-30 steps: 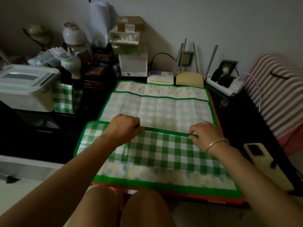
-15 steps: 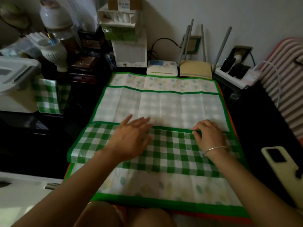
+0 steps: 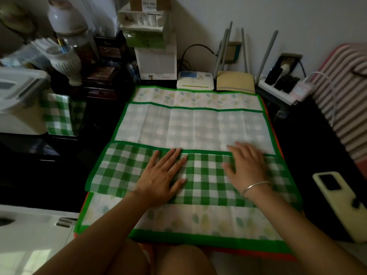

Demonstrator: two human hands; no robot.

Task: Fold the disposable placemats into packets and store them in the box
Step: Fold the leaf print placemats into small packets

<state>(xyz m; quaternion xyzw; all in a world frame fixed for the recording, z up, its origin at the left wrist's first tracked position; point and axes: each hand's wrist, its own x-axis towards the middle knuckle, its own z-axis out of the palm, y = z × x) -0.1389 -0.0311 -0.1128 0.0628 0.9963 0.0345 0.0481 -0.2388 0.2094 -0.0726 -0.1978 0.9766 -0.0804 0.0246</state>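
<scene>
Placemat (image 3: pixel 198 124) lies spread on the dark bench (image 3: pixel 49 175) just beyond the person's knees, on top of a leaf-printed mat (image 3: pixel 198 219) whose near strip shows. Its near part is folded away from the person, so a green-checked flap (image 3: pixel 123 169) covers the pale underside. Both hands press flat on this flap. The left hand (image 3: pixel 162 175) has a wide grip, fingers straight, with its fingertips at the flap's far edge. The right hand (image 3: pixel 246 165), slightly blurred, is equally wide and wears a bracelet (image 3: pixel 256 187) at the wrist. A phone (image 3: pixel 337 201) lies right of the mats. Farther left, a folded checked packet (image 3: pixel 59 114) stands just beside the white lidded box (image 3: pixel 17 100).
</scene>
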